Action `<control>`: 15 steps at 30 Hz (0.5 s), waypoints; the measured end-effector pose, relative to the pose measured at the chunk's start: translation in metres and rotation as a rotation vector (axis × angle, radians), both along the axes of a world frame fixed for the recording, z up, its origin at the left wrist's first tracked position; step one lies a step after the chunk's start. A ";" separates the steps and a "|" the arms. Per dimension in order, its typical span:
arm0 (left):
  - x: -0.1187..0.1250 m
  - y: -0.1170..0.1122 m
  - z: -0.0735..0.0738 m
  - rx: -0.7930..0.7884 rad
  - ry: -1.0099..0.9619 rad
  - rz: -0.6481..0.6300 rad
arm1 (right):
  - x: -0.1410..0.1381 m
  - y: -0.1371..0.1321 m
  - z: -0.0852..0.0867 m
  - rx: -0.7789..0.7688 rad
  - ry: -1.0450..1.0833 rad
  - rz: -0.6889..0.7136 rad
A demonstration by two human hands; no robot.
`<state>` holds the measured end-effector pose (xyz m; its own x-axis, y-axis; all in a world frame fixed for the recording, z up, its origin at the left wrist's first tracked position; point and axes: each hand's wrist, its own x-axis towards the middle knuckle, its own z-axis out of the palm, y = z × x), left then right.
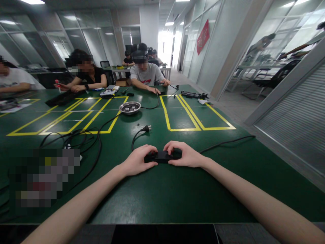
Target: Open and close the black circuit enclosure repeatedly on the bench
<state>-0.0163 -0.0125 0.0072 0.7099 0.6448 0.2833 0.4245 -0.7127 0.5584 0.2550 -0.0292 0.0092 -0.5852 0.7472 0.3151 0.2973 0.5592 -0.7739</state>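
A small black power adapter (pixel 162 156) lies on the green table (pixel 157 193) straight in front of me. My left hand (pixel 139 160) is curled around its left end, fingers closed on it. My right hand (pixel 185 155) grips its right end the same way. One black cable (pixel 225 141) runs from under my right hand toward the table's right edge. Another black cord loops away from the left hand and ends in a plug (pixel 146 128) lying loose on the table. Most of the adapter is hidden under my fingers.
A metal bowl (pixel 129 107) with small parts sits further back among yellow taped rectangles (pixel 185 115). A tangle of black cables (pixel 76 139) lies to the left. Other people sit along the far side. A black tool (pixel 194 95) rests at the far right.
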 end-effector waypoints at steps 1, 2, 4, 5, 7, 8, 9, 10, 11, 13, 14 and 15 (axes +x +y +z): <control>0.000 0.000 0.000 0.013 0.004 0.000 | 0.000 0.000 -0.001 0.030 -0.013 -0.001; 0.000 0.000 0.001 0.026 0.008 -0.001 | -0.001 0.000 -0.002 0.064 -0.032 -0.005; 0.000 0.000 0.001 0.046 0.016 0.000 | -0.001 0.001 -0.003 0.132 -0.080 -0.017; 0.000 0.000 0.001 0.051 0.019 0.000 | -0.001 0.001 -0.003 0.159 -0.104 -0.025; 0.001 -0.001 0.000 0.055 0.021 0.001 | -0.001 0.000 -0.003 0.190 -0.147 -0.041; 0.001 -0.001 0.000 0.058 0.021 0.000 | -0.001 0.000 -0.003 0.196 -0.166 -0.046; 0.001 -0.001 0.000 0.064 0.021 -0.002 | 0.000 0.000 -0.003 0.201 -0.185 -0.046; 0.001 -0.001 0.000 0.072 0.022 -0.003 | 0.000 0.000 -0.002 0.207 -0.206 -0.039; 0.001 -0.002 -0.001 0.082 0.023 -0.003 | 0.000 0.000 -0.002 0.214 -0.227 -0.030; 0.002 -0.002 -0.001 0.097 0.023 0.001 | -0.001 -0.001 -0.002 0.229 -0.265 -0.013; 0.002 -0.002 -0.001 0.100 0.021 0.004 | -0.002 -0.001 -0.002 0.238 -0.283 -0.013; 0.002 -0.002 -0.001 0.102 0.018 0.008 | -0.003 -0.001 -0.002 0.248 -0.302 -0.023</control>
<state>-0.0141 -0.0140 0.0057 0.7107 0.6187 0.3350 0.4393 -0.7621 0.4756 0.2518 -0.0303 0.0073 -0.6634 0.6837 0.3042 0.5052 0.7091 -0.4920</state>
